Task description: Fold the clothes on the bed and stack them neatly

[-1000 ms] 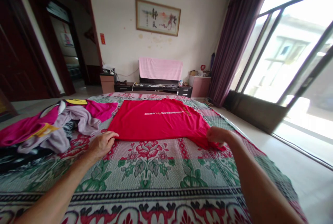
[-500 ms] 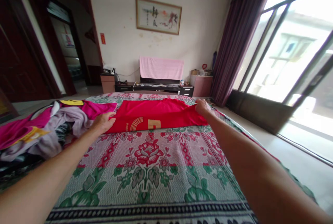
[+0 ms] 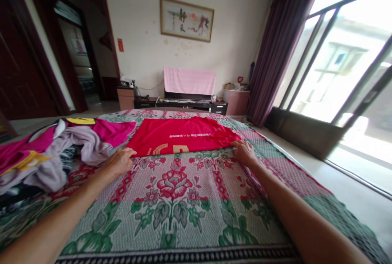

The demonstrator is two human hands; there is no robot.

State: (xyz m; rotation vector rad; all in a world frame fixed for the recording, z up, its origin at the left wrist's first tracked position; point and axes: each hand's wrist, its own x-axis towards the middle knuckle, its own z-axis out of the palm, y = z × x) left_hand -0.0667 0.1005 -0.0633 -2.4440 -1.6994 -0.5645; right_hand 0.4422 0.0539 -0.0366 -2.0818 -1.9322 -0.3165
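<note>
A red T-shirt (image 3: 183,133), folded into a flat strip with gold and white print, lies across the patterned cloth ahead of me. My left hand (image 3: 121,162) pinches its near left corner, fingers closed on the edge. At the near right corner, my right hand (image 3: 244,152) has its fingers closed on the fabric. Small wrinkles run through the shirt's right end, while the left part looks smoother. The flowered bedspread (image 3: 171,215) lies under the shirt and both forearms.
Left of the shirt is a heap of clothes (image 3: 88,141) in magenta, grey, yellow and black. Beyond the bed stands a low black cabinet (image 3: 219,108) with a pink cloth (image 3: 190,80) above it. A large window (image 3: 337,59) and purple curtain (image 3: 283,43) are on the right.
My right hand has come nearer to me, bringing the shirt's right edge down flat and uncovering a line of white lettering. My left hand has moved slightly nearer along with its corner.
</note>
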